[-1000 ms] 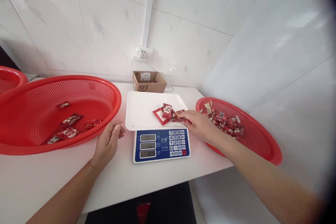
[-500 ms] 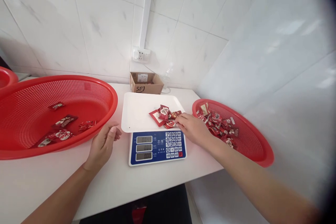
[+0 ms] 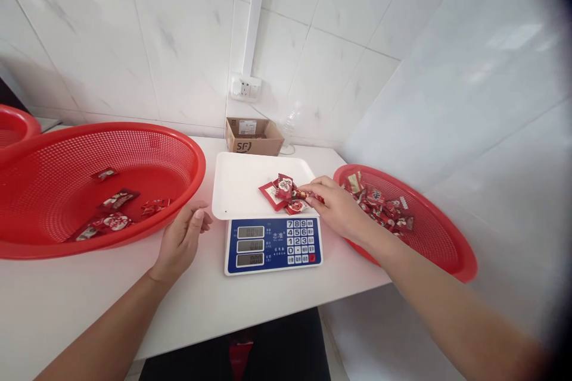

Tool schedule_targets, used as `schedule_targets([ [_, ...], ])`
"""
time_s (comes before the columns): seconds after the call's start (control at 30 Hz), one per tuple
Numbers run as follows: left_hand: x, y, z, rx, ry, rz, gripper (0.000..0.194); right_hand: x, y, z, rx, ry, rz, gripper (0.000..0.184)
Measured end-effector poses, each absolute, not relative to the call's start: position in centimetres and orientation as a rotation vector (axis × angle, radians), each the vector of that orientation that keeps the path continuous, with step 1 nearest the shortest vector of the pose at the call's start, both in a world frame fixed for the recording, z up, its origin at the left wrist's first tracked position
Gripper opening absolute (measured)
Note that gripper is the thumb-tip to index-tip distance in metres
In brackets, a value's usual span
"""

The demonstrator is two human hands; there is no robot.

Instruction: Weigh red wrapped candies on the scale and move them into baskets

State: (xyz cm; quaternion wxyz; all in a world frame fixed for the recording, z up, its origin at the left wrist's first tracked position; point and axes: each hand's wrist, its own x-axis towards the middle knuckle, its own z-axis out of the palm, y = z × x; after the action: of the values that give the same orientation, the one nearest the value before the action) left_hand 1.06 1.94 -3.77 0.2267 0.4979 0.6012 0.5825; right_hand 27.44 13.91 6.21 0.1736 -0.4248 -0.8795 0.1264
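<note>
My right hand (image 3: 333,202) pinches a small red wrapped sweet (image 3: 308,194) at the right side of the white weighing pan (image 3: 236,184). A few similar red packets (image 3: 285,189) lie bunched against it on the pan. Below the pan is the scale's blue panel (image 3: 274,244), with number keys and three displays. My left hand (image 3: 181,241) hovers by the near right rim of the large red basket (image 3: 201,169); its fingers are loosely curled, the thumb lies along them, and no object shows in it. Several red packets (image 3: 114,221) lie in that basket.
At the right, partly behind my right forearm, another red basket (image 3: 451,250) holds a heap of wrapped sweets (image 3: 379,202). A small cardboard box (image 3: 254,146) stands behind the scale, below a wall socket (image 3: 245,89). Part of another red basket (image 3: 29,125) shows at far left.
My right hand has closed on a packet at the right of the bunch and raised it slightly. My left hand stays by the basket rim. The whole view has shifted a little.
</note>
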Motion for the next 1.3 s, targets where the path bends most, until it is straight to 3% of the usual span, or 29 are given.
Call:
schedule_targets([
  [0.17, 1.0, 2.0, -3.8, 1.38, 1.656, 1.597, 0.03, 26.7, 14.8, 5.0, -0.989, -2.5, 0.345, 0.036],
  [0.3, 1.0, 1.9, -3.7, 1.386, 1.655, 1.595, 0.031, 26.1, 16.2, 4.1, -0.811, -2.584, 0.136, 0.035],
  [0.43, 1.0, 2.0, -3.7, 1.379, 1.661, 1.597, 0.031, 26.1, 17.1, 3.5, -0.891, -2.606, -0.056, 0.041],
  [0.8, 1.2, 1.9, -3.7, 1.377, 1.629, 1.593, 0.03, 30.7, 12.9, 5.4, -0.984, -2.262, -0.083, 0.037],
  [1.1, 1.1, 1.9, -4.2, 1.369, 1.634, 1.599, 0.029, 33.1, 6.9, -1.4, -1.075, -1.507, 0.279, 0.024],
  [1.3, 1.1, 1.9, -4.1, 1.376, 1.63, 1.611, 0.028, 32.7, 6.7, -6.7, -1.246, -1.282, 0.652, 0.031],
])
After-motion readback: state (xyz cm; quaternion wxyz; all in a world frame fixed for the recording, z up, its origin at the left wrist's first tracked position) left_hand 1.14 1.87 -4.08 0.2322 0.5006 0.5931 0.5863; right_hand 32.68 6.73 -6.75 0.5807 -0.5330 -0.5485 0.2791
